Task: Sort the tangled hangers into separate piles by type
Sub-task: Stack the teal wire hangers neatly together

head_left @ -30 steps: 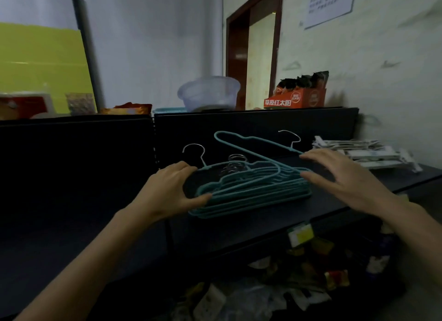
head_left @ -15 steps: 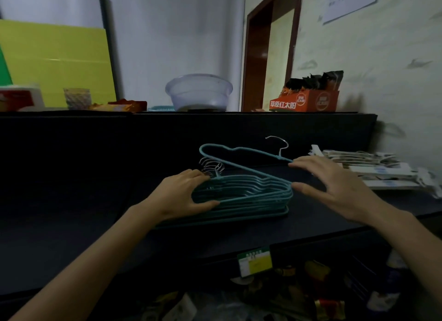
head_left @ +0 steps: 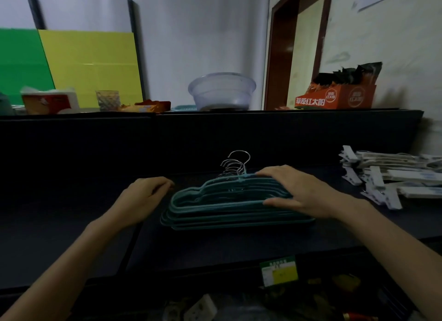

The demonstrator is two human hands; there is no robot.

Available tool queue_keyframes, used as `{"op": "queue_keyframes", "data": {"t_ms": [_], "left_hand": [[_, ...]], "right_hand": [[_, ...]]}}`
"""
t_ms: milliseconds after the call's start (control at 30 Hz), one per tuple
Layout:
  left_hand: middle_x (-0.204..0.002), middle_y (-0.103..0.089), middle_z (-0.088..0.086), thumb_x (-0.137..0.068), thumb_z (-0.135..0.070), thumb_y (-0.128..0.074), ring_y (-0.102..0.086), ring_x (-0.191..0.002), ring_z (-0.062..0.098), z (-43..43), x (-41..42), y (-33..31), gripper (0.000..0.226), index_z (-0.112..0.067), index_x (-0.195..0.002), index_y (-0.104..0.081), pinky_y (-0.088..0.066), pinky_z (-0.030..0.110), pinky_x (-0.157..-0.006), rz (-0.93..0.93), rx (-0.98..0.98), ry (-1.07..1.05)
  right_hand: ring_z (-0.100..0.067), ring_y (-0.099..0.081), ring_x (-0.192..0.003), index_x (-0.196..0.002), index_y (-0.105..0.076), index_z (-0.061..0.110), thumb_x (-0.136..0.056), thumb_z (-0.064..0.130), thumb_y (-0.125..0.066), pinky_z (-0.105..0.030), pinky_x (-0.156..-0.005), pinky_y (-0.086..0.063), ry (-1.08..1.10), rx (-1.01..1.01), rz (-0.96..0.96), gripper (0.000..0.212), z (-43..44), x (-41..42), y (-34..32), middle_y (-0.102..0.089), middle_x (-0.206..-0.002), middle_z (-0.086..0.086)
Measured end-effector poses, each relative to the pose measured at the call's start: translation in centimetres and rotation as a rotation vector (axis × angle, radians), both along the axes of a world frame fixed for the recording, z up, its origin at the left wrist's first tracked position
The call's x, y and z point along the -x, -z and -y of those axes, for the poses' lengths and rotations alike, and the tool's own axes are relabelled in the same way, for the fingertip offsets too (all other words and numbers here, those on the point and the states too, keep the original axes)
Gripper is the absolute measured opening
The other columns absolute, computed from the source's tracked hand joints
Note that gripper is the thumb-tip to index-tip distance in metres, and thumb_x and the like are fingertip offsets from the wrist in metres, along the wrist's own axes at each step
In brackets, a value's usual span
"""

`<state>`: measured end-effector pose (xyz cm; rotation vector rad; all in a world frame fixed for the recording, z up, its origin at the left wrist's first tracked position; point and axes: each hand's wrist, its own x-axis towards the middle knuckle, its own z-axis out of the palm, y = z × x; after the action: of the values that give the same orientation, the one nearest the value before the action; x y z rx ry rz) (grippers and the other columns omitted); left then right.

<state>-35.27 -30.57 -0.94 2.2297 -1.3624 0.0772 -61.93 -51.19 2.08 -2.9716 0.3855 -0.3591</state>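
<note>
Head view: right hand (head_left: pixel 305 196) spreads fingers (head_left: pixel 271 171) atop the teal hangers (head_left: pixel 215 209); left hand's (head_left: pixel 143 197) loosely curled fingers (head_left: pixel 163 181) sit beside them.

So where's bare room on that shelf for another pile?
Bare shelf left of the left hand, and a strip before the teal hangers. Crowded on the right: white clip hangers near the right hand.

dark shelf (head_left: pixel 215 249) | teal hangers (head_left: pixel 227 208) stacked | white clip hangers (head_left: pixel 392 177) right
</note>
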Motion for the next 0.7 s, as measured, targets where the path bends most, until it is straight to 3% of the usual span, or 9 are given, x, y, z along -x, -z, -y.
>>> {"op": "queue_keyframes", "data": {"t_ms": [167, 267, 367, 467, 533, 633, 700], "left_hand": [[-0.085, -0.070, 0.006, -0.091, -0.048, -0.036, -0.065, -0.078, 0.023, -0.4, 0.1, -0.4, 0.038, -0.024, -0.099, -0.065, -0.052, 0.049, -0.077, -0.076, 0.042, 0.000], [-0.079, -0.069, 0.008, -0.088, -0.053, -0.034, -0.064, -0.070, 0.023, 0.0, 1.0, -0.5, 0.046, -0.021, -0.097, -0.066, -0.052, 0.039, -0.069, -0.105, -0.004, 0.045], [-0.093, -0.069, -0.001, -0.085, -0.057, -0.039, -0.064, -0.081, 0.013, 0.8, 1.6, -0.6, 0.047, -0.025, -0.109, -0.064, -0.054, 0.031, -0.076, -0.122, -0.127, 0.083], [-0.086, -0.069, 0.001, -0.080, -0.060, -0.050, -0.064, -0.074, 0.013, 1.6, 1.7, -1.4, 0.045, -0.022, -0.098, -0.067, -0.051, 0.024, -0.064, -0.115, -0.258, 0.024], [-0.079, -0.069, 0.005, -0.077, -0.058, -0.057, -0.064, -0.067, 0.015, 2.0, 1.5, -2.1, 0.050, -0.012, -0.091, -0.070, -0.050, 0.026, -0.060, -0.133, -0.354, -0.042], [-0.075, -0.069, 0.011, -0.076, -0.045, -0.068, -0.069, -0.060, 0.019, 2.7, 1.4, -3.0, 0.045, -0.001, -0.085, -0.067, -0.059, 0.030, -0.060, -0.304, -0.480, -0.100], [-0.070, -0.069, 0.013, -0.076, -0.035, -0.072, -0.069, -0.056, 0.022, 3.2, 1.5, -3.3, 0.040, 0.004, -0.082, -0.065, -0.060, 0.033, -0.060, -0.321, -0.530, -0.122]], "right_hand": [[-0.001, -0.035, -0.123, -0.144, -0.019, 0.034, -0.084, 0.053, -0.051, -0.019, -0.100, -0.030, 0.029, -0.093, -0.046, 0.071, 0.2, -1.3, 0.4, -0.036, -0.143, 0.009], [-0.007, -0.033, -0.132, -0.146, -0.011, 0.037, -0.082, 0.057, -0.049, -0.022, -0.106, -0.029, 0.053, -0.150, -0.075, 0.077, 0.1, -1.5, 0.7, -0.032, -0.148, 0.011], [-0.005, -0.028, -0.137, -0.146, -0.007, 0.038, -0.079, 0.065, -0.041, -0.024, -0.109, -0.025, 0.105, -0.238, -0.033, 0.080, 0.1, -0.8, 0.6, -0.028, -0.150, 0.017], [-0.015, -0.031, -0.137, -0.146, -0.020, 0.031, -0.080, 0.068, -0.037, -0.032, -0.109, -0.030, 0.302, -0.223, -0.058, 0.078, 2.1, 0.5, -0.1, -0.030, -0.151, 0.008], [-0.023, -0.042, -0.129, -0.141, -0.035, 0.024, -0.076, 0.073, -0.040, -0.037, -0.104, -0.038, 0.456, -0.207, -0.207, 0.082, 3.9, 1.3, -0.8, -0.041, -0.145, -0.002], [-0.020, -0.061, -0.096, -0.119, -0.059, 0.015, -0.089, 0.048, -0.049, -0.033, -0.081, -0.048, 0.539, -0.288, -0.388, 0.046, 5.5, 1.6, -0.9, -0.064, -0.116, -0.007], [-0.018, -0.057, -0.075, -0.109, -0.062, 0.007, -0.091, 0.040, -0.050, -0.027, -0.063, -0.043, 0.564, -0.328, -0.428, 0.039, 5.8, 1.3, -1.0, -0.064, -0.094, -0.007]]}}
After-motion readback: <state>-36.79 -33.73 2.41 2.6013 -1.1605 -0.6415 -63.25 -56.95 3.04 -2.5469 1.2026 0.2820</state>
